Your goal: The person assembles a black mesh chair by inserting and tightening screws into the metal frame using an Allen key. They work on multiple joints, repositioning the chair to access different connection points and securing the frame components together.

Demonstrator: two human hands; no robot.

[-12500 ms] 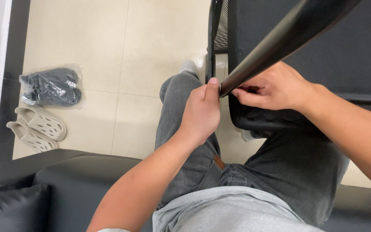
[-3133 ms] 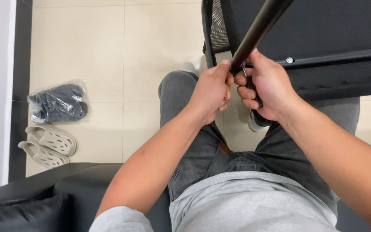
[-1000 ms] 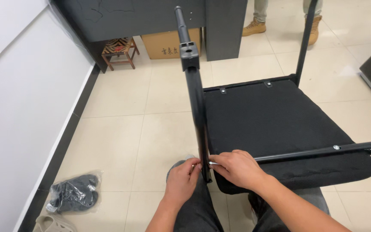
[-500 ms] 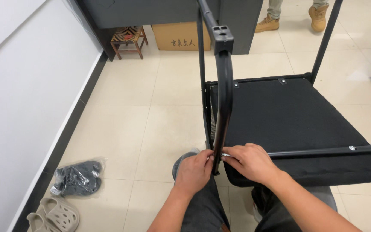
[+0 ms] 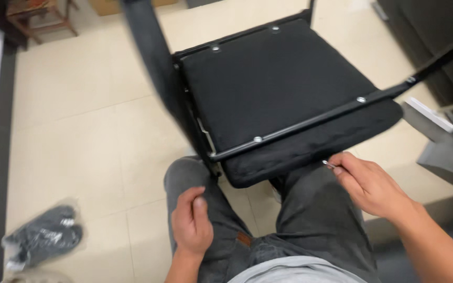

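**Head view: chair seat lies ahead of both hands, right hand nearer with a small metal piece**

Head view looks down on an upturned black chair (image 5: 284,89), its padded seat underside facing up and resting against the person's knees. It lies forward of both hands, filling the space above them in the picture. A thin black frame bar (image 5: 310,118) with silver bolts crosses the seat, its long axis running from low on the left-hand side up and away past the right hand. A broad dark chair leg (image 5: 150,57), blurred, rises away beyond the left hand.

The right hand (image 5: 370,183) is the nearer one: it sits just beside the seat's front edge, fingers pinched on a small silvery metal piece (image 5: 329,164), too small to say whether it is a bolt or a key. The left hand (image 5: 192,220) rests loosely curled on the left thigh, holding nothing, well short of the seat's corner.

The seat looks matte, fabric-covered and soft at its rim. Bagged dark shoes (image 5: 43,236) lie on the tiled floor (image 5: 79,136) out beyond the left hand.
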